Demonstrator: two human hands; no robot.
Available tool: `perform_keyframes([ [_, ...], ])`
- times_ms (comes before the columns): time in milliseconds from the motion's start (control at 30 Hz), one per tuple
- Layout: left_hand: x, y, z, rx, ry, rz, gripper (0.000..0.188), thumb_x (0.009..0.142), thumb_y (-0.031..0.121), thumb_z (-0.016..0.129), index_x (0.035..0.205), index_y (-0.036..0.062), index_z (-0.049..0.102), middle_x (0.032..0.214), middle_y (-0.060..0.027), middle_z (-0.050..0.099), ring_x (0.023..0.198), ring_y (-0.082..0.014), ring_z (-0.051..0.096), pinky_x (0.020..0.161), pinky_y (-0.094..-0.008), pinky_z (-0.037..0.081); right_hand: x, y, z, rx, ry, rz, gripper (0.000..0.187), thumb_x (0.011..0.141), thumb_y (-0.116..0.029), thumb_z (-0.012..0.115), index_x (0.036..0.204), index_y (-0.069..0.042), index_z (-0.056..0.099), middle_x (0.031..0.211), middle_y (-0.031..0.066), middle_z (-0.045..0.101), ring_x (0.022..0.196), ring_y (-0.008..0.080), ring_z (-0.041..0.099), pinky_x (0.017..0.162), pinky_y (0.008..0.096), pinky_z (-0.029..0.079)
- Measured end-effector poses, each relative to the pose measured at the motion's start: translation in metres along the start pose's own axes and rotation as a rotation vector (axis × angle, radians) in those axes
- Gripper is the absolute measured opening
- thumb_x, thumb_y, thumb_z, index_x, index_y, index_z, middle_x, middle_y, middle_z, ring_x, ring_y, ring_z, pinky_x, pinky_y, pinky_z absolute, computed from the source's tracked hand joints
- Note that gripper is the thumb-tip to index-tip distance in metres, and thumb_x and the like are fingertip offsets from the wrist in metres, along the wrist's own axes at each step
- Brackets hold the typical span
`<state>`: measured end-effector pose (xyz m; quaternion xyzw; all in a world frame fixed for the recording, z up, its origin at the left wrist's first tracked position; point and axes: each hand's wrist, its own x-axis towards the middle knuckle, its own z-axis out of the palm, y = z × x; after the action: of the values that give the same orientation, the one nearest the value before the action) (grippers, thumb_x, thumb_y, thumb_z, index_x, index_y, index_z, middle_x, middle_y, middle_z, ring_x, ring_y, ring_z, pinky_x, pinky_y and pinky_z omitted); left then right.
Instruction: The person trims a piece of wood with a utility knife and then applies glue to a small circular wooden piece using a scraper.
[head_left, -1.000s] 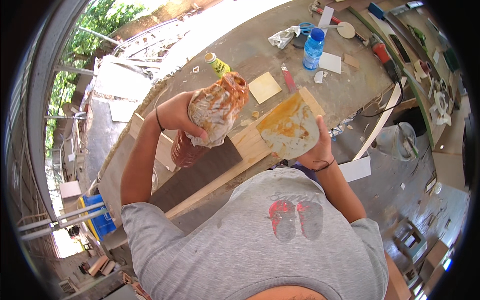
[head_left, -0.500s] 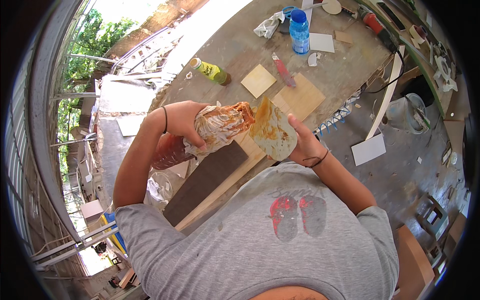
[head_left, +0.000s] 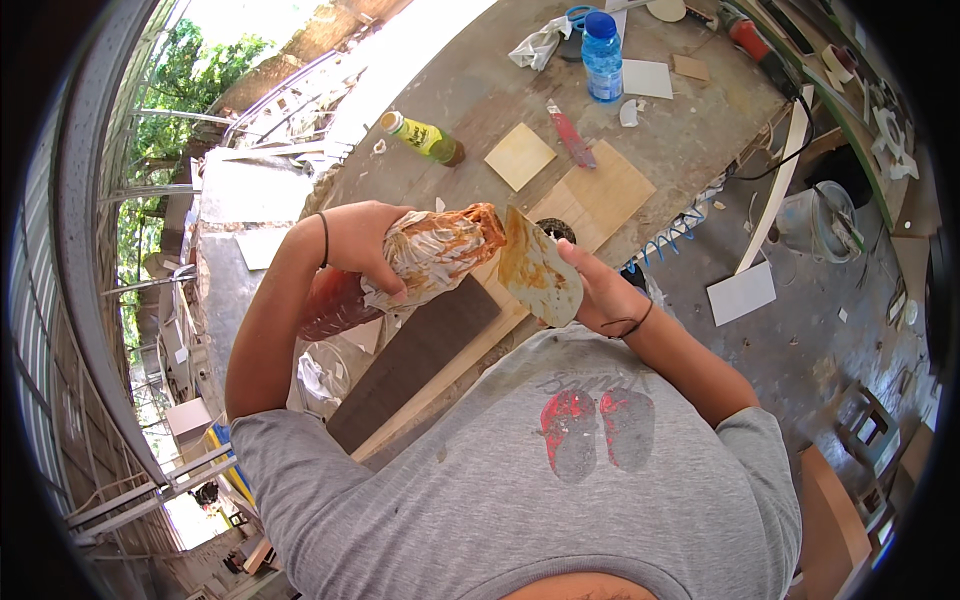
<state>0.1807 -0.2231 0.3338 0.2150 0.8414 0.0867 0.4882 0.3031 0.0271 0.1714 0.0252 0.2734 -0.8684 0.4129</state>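
Note:
My left hand (head_left: 372, 243) is wrapped round a red bottle (head_left: 330, 306), held tilted with its narrower end to the right. That end carries a crumpled, whitish, crusted covering (head_left: 430, 255) with orange-brown smears. In my right hand (head_left: 606, 292) is a thin, pale flat piece (head_left: 540, 277) smeared with amber-brown stuff, gripped along its right edge. The piece stands right beside the bottle's crusted tip; whether they touch I cannot tell. Beneath both hands lies a dark brown board (head_left: 415, 360) on a lighter wooden one.
On the worktable (head_left: 470, 100) are a yellow-green bottle (head_left: 424, 138), a blue water bottle (head_left: 602, 58), a red-handled cutter (head_left: 571, 135), a small wooden square (head_left: 520, 157) and a larger wooden panel (head_left: 612, 190). A red power tool (head_left: 750, 40) lies far right; a clear bucket (head_left: 818, 222) stands beyond the table.
The flat piece has turned a little and dropped slightly, uncovering a dark round object behind it. My left hand and the bottle have shifted slightly left.

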Motion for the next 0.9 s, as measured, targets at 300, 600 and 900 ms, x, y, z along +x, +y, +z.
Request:
perform_keyframes([
  [300, -0.004, -0.007, 0.009, 0.010, 0.081, 0.016, 0.073, 0.048, 0.021, 0.085, 0.113, 0.0019, 0.055, 0.098, -0.0123, 0.067, 0.091, -0.0210, 0.064, 0.084, -0.0311, 0.048, 0.002, -0.001, 0.011, 0.049, -0.006, -0.019, 0.063, 0.092, -0.053, 0.041, 0.134, -0.007, 0.040, 0.125, 0.0074, 0.052, 0.111, 0.0183, 0.051, 0.087, 0.0353, 0.043],
  [600, 0.004, -0.022, 0.029, -0.013, 0.211, 0.060, 0.073, 0.049, 0.022, 0.083, 0.114, 0.0031, 0.055, 0.095, -0.0135, 0.067, 0.087, -0.0246, 0.064, 0.080, -0.0324, 0.049, -0.015, -0.030, 0.020, -0.057, -0.081, -0.245, 0.067, 0.089, -0.049, 0.048, 0.136, -0.002, 0.036, 0.129, 0.0088, 0.049, 0.116, 0.0183, 0.048, 0.096, 0.0331, 0.039],
  [900, 0.016, -0.042, 0.044, 0.039, 0.401, 0.090, 0.074, 0.049, 0.027, 0.082, 0.114, 0.0043, 0.055, 0.093, -0.0169, 0.066, 0.088, -0.0320, 0.063, 0.079, -0.0366, 0.049, -0.018, -0.044, 0.037, -0.595, -0.097, -0.469, 0.093, 0.073, -0.058, 0.064, 0.133, 0.007, 0.035, 0.128, 0.0176, 0.048, 0.117, 0.0250, 0.049, 0.096, 0.0373, 0.039],
])
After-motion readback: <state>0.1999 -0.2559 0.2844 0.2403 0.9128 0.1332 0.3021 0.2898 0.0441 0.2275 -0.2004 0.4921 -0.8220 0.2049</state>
